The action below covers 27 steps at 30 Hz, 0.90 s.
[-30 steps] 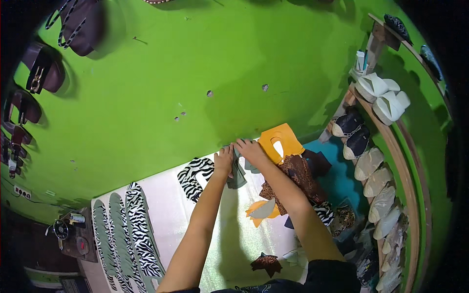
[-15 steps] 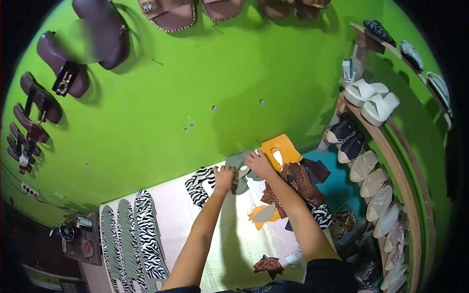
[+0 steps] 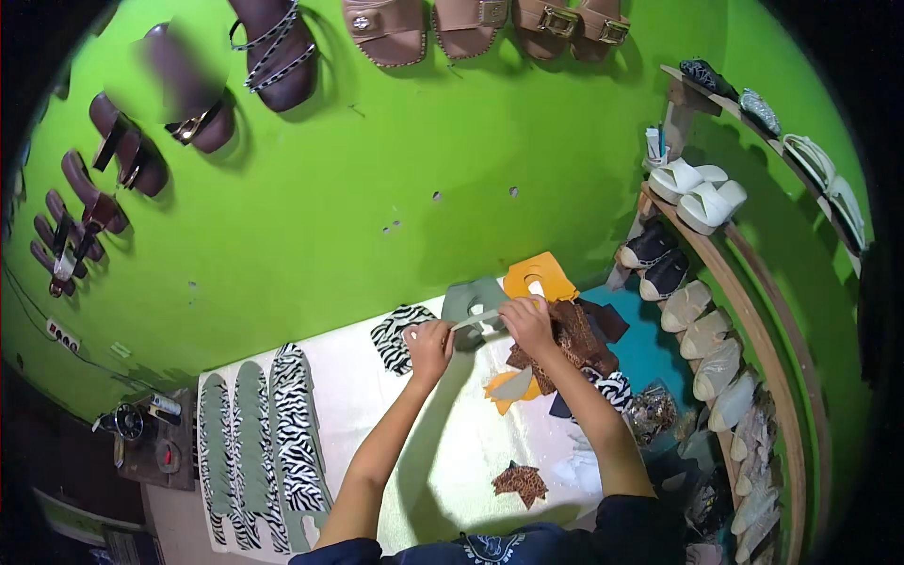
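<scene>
My left hand [image 3: 429, 350] and my right hand [image 3: 527, 324] pinch opposite ends of a pale grey-green strip of material [image 3: 476, 320], stretched between them above the table. Right behind the strip lies a stack of grey-green cut pieces [image 3: 461, 297] with a cut-out opening. Beside my left hand are zebra-print pieces [image 3: 386, 334]. An orange cut piece [image 3: 556, 275] with a hole rests just beyond my right hand. Leopard-print pieces [image 3: 573, 330] are heaped under and beside my right wrist.
Rows of zebra-print and green sole-shaped pieces [image 3: 297, 405] line the white table's [image 3: 377, 443] left side. An orange and grey scrap [image 3: 510, 386] and a leopard-print scrap [image 3: 520, 484] lie nearer me. At right, a wooden rack [image 3: 753, 311] holds shoes; sandals [image 3: 386, 28] hang on the green wall.
My hands have moved apart and lifted from the grey-green stack, and the strip now spans between them. The view has shifted, with the wall sandals sitting farther right.
</scene>
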Available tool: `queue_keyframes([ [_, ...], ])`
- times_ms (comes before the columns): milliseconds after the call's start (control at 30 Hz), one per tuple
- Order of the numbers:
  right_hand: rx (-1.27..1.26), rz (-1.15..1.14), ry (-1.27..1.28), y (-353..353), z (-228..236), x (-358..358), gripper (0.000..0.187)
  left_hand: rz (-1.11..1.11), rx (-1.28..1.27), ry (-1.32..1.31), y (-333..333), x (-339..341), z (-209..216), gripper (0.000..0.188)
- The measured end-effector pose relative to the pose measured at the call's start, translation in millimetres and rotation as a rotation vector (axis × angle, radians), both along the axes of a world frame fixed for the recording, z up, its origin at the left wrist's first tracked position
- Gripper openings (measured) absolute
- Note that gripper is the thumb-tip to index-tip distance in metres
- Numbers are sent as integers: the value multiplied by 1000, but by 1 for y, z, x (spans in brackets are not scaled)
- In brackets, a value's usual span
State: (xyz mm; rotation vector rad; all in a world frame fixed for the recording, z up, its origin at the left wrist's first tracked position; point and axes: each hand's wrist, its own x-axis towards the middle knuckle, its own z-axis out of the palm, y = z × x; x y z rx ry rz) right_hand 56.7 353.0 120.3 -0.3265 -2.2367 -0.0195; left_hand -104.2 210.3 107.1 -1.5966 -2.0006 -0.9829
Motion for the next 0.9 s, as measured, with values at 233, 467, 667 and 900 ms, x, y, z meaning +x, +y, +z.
queue_keyframes([
  [233, -188, 88, 117, -95, 13, 32, 18, -37, 108, -155, -92, 32, 33, 8],
  [467, -383, 259, 114, -213, -2, 61, 24, -4, 111, -308, -209, 71, 20, 8],
  [667, -559, 327, -1, -277, -23, 70, 19, 37, -12, -422, -286, 90, -14, 7],
  [900, -553, -32, -505, -267, -79, 37, 43, 215, -418, -464, -280, 63, -76, 35],
])
